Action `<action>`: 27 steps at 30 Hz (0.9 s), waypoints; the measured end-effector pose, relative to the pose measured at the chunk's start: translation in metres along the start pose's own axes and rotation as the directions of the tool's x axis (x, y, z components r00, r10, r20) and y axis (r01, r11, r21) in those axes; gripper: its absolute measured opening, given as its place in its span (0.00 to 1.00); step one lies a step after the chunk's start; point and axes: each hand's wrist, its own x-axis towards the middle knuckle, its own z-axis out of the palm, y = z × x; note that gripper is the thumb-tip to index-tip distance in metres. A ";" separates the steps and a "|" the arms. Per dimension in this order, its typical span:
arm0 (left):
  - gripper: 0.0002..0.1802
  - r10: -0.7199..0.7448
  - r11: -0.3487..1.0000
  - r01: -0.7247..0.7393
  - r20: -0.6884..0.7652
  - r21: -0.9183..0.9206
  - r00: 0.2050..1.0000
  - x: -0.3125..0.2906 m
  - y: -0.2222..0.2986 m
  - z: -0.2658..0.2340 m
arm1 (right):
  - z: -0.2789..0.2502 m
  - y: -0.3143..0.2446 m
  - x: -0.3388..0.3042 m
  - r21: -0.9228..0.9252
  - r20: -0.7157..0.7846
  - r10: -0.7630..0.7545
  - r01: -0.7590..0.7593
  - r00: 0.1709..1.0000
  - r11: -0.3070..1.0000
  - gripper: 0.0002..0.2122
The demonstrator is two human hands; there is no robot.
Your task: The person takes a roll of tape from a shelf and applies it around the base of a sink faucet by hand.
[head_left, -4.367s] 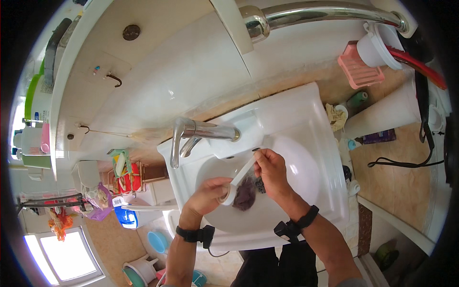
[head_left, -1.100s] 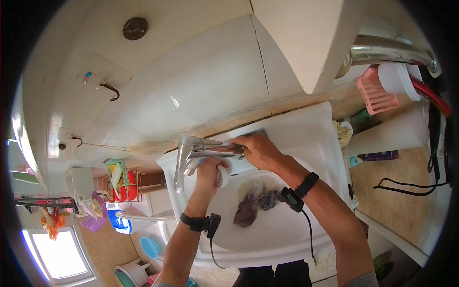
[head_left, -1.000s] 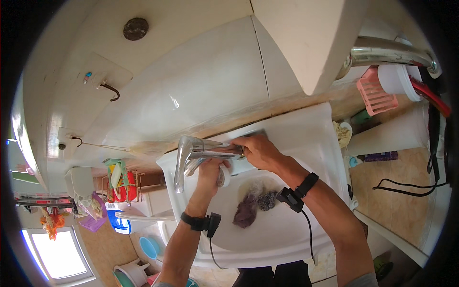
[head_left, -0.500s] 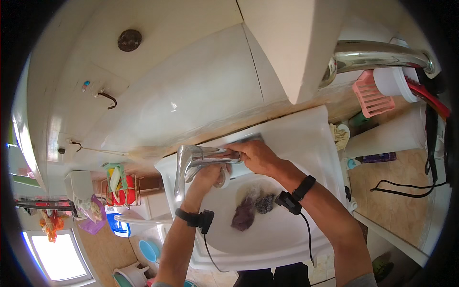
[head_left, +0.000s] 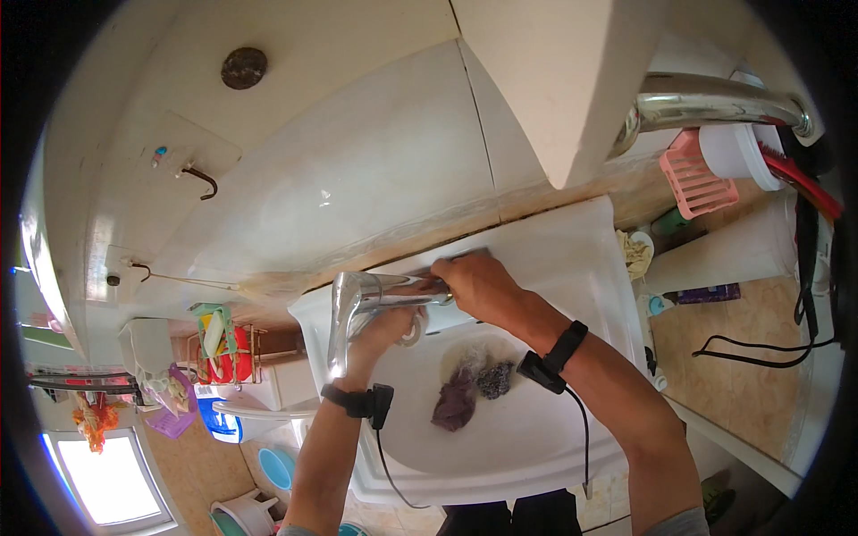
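Note:
A chrome faucet point(head_left: 357, 299) rises at the back of a white washbasin point(head_left: 617, 259). Partly hidden behind its body, my left hand point(head_left: 389, 329) is closed around a small white ring-shaped thing point(head_left: 412, 334). My right hand point(head_left: 483, 284) is bent at the back rim beside the faucet's base, its fingers curled and pressed together; what they hold, if anything, is hidden. A flat grey patch point(head_left: 476, 253) shows just beyond its knuckles. Down in the bowl lie a wet purple-brown cloth point(head_left: 456, 402) and a dark speckled scrubber point(head_left: 494, 381), with whitish suds around them.
A chrome pipe point(head_left: 715, 103) and a white pointed edge point(head_left: 563, 152) overhang the right side. Pink basket point(head_left: 697, 174), red-handled brush point(head_left: 800, 179) and black cord point(head_left: 760, 353) are farther right. Left of the basin stand a wire rack point(head_left: 241, 348) and a blue bowl point(head_left: 277, 467).
My right hand has drawn its fingers in, more curled beside the faucet's base. The left hand has shifted slightly, still around the ring-shaped thing. The cloth and scrubber lie unchanged.

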 end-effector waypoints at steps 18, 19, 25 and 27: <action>0.16 0.642 0.643 -0.462 -0.100 0.610 0.760 -0.004 -0.038 -0.001 | 0.039 -0.009 -0.010 -0.275 -0.233 0.057 -0.122 0.971 0.954 0.05; 0.15 0.663 0.628 -0.430 -0.156 0.649 0.733 -0.001 -0.038 0.003 | 0.041 -0.007 -0.011 -0.250 -0.280 0.066 -0.139 0.958 0.958 0.06; 0.07 0.803 0.468 -0.219 -0.309 0.856 0.510 0.008 -0.025 0.021 | 0.037 0.001 -0.017 -0.213 -0.361 0.113 -0.199 0.926 0.957 0.09; 0.04 0.838 0.455 -0.249 -0.317 0.855 0.444 0.009 -0.019 0.021 | 0.032 0.001 -0.019 -0.217 -0.373 0.121 -0.213 0.920 0.953 0.10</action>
